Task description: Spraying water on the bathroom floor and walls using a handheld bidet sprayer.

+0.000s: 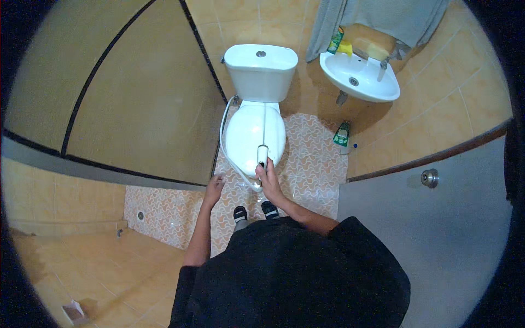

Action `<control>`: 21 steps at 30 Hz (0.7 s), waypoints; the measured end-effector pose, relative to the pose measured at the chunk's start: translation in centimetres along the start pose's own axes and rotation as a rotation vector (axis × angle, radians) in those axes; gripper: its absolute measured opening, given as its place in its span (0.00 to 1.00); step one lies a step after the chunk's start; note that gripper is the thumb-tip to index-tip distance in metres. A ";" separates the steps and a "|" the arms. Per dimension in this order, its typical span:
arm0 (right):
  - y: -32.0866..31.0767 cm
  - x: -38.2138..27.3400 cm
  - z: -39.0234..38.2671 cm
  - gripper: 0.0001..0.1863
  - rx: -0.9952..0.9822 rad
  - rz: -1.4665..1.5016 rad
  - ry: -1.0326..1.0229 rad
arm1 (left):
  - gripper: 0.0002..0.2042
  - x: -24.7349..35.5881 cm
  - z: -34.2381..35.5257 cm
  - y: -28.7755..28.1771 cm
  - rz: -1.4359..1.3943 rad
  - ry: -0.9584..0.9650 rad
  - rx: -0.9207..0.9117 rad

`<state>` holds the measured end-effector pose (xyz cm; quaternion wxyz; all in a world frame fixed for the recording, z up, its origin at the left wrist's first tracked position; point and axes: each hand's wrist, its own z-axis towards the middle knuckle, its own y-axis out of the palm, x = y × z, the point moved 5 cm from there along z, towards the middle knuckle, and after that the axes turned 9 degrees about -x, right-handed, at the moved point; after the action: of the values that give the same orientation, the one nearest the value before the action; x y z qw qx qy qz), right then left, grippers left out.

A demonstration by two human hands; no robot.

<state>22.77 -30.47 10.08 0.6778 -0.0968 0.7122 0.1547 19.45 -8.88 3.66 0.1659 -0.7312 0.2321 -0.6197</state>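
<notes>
My right hand (268, 183) is closed around a white handheld bidet sprayer (263, 155), its head pointing at the toilet (251, 131). A thin pale streak, seemingly a water jet, runs from the sprayer over the closed lid toward the tank (261, 71). The white hose (222, 134) curves from beside the tank, down the toilet's left side, to my right hand. My left hand (215, 189) hangs to the left of the toilet's front, holding nothing visible, its fingers loosely bent and apart.
A white washbasin (361, 79) hangs at the upper right, below a grey towel (383, 19). A green bottle (342, 134) stands on the patterned floor (311, 158) below it. A brown partition (142, 98) rises at left; a grey door (426, 229) is at right.
</notes>
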 end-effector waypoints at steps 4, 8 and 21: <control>1.6 -0.2 -0.6 0.25 0.031 0.006 -0.022 | 0.12 8.3 7.8 1.6 -0.304 -0.020 -0.174; 3.8 -0.8 -1.2 0.25 0.157 -0.165 -0.257 | 0.13 10.4 13.4 4.6 -0.670 -0.160 -0.306; 5.8 1.3 -1.1 0.23 0.289 0.210 0.049 | 0.15 11.1 17.9 4.7 -0.976 -0.152 -0.432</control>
<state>19.61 -25.39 9.31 0.6473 0.0728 0.7495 0.1182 37.75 -19.70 7.18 -0.2794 -0.8143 -0.0253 -0.5082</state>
